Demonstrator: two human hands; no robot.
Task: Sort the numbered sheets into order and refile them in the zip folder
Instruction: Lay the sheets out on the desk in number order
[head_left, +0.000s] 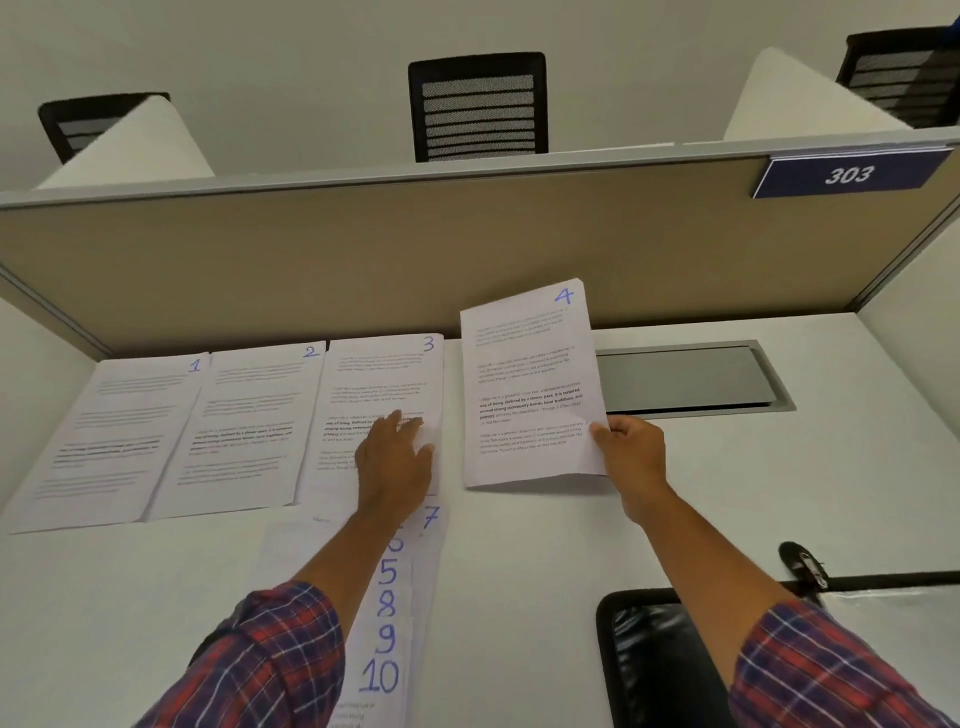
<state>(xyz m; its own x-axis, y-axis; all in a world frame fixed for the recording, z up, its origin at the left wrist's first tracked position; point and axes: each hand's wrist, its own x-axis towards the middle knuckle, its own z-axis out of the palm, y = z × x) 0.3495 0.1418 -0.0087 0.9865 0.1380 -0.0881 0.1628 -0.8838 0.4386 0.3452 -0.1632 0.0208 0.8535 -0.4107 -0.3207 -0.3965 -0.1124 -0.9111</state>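
Note:
Sheets numbered 1 (104, 441), 2 (244, 431) and 3 (379, 379) lie side by side along the back of the white desk. My left hand (397, 457) rests flat on sheet 3, fingers spread. My right hand (631, 449) pinches the lower right edge of sheet 4 (530, 389), held tilted above the desk, right of sheet 3. A fanned stack (392, 613) showing 7, 5, 8, 9 and 10 lies near me, partly under my left arm. The black-rimmed clear zip folder (660, 660) lies at the lower right.
A tan partition (415, 244) with a blue "303" plate (849, 174) walls the desk's back. A grey cable hatch (691, 379) sits behind sheet 4. The folder's zip pull (808, 566) lies at the right. Black chairs stand beyond the partition.

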